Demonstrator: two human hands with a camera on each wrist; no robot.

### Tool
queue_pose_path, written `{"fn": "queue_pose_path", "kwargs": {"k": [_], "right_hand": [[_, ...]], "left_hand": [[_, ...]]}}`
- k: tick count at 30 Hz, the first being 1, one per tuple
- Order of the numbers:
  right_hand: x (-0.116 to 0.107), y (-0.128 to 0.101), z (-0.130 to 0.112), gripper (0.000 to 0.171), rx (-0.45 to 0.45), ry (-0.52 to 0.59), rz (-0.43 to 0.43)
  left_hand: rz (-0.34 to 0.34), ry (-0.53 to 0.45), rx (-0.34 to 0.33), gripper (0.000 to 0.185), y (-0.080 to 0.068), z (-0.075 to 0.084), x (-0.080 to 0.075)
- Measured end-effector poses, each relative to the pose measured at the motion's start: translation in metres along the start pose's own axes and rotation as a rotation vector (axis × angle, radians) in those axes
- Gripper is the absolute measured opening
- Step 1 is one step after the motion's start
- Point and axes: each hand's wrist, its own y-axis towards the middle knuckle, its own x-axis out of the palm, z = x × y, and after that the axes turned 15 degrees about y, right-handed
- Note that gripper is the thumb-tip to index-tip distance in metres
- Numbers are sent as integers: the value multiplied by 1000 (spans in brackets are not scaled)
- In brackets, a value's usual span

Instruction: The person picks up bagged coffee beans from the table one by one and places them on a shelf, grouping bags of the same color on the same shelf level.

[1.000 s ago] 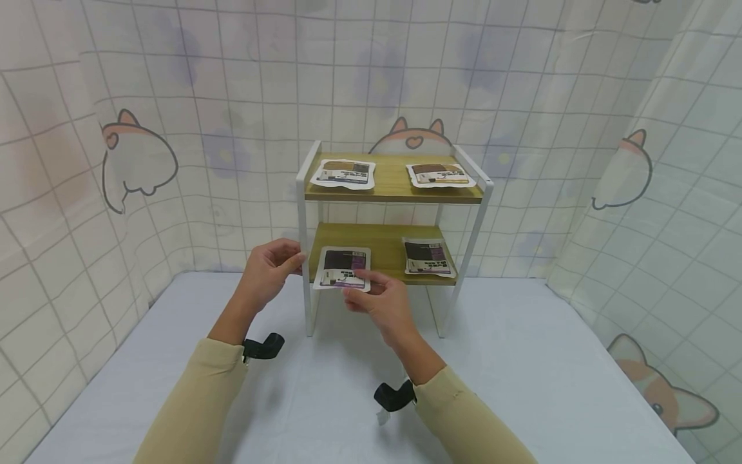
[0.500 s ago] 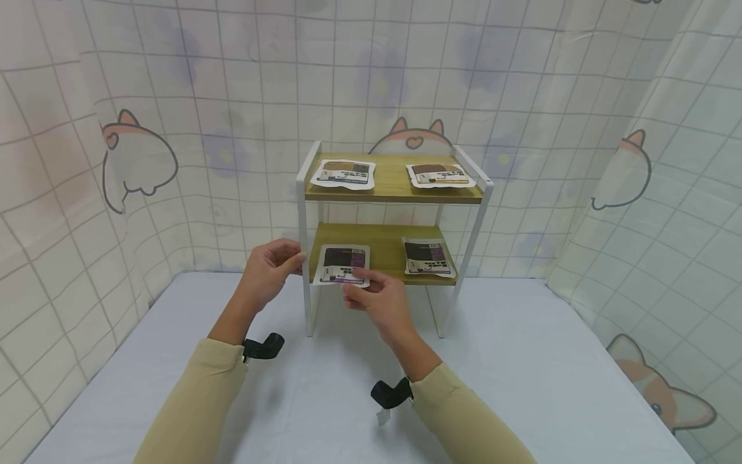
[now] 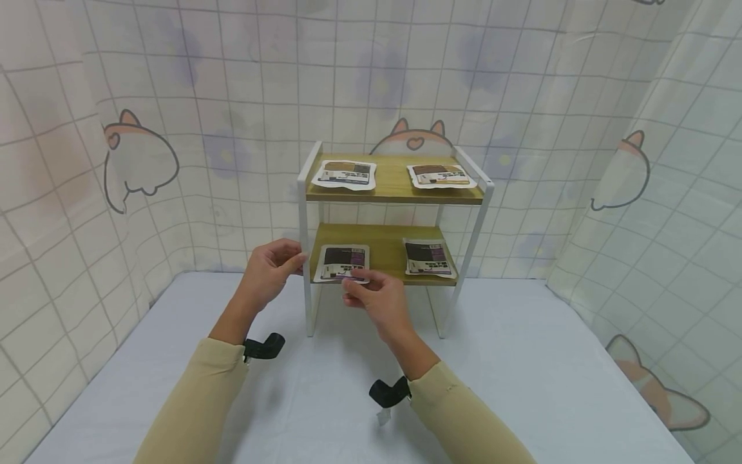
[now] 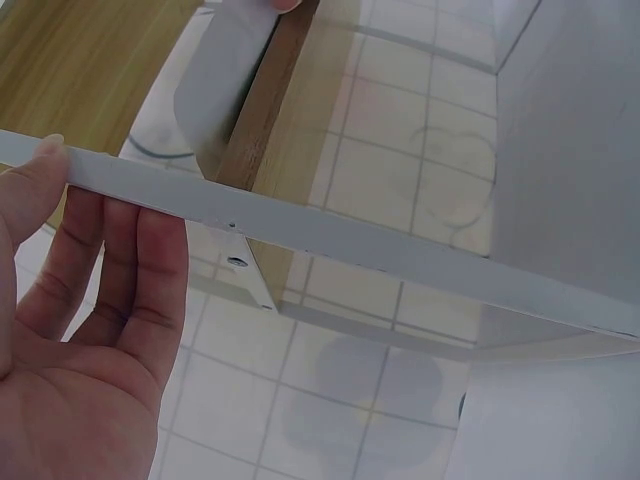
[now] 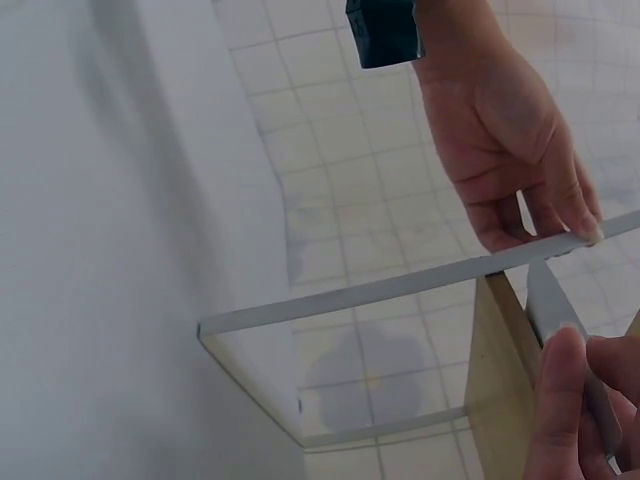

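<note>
From the head view, the purple-and-white packet (image 3: 343,264) now lies further in on the lower shelf (image 3: 384,240) than it did a second ago, when its near edge hung well past the front lip; only a thin margin overhangs now, so I'd judge it nearly seated at the left of that shelf. The right hand (image 3: 375,301) pinches the packet's near edge between thumb and curled fingers, while the left hand (image 3: 268,274) grips the rack's white front-left post (image 3: 304,258), fingers wrapped on it, unmoved over that second. Three more packets lie there: one (image 3: 429,258) to the right on the same shelf, two on the top shelf (image 3: 344,174) (image 3: 440,175). All carry dark label blocks with print too small to read; no brand can be made out. From the left wrist view, the left hand's fingers (image 4: 120,270) lie along the white post, thumb on its top edge. From the right wrist view, the right hand's fingertips (image 5: 562,400) close on the packet's thin edge, with the left hand (image 5: 505,140) on the post beyond.
</note>
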Motion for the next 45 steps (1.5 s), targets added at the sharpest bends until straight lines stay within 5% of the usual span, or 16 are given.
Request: {"fn": "queue_pose_path", "kwargs": {"k": [45], "right_hand": [[11,7,11,24,-57,76,75]], "left_hand": [[-5,8,-2,30,0,0,0]]}}
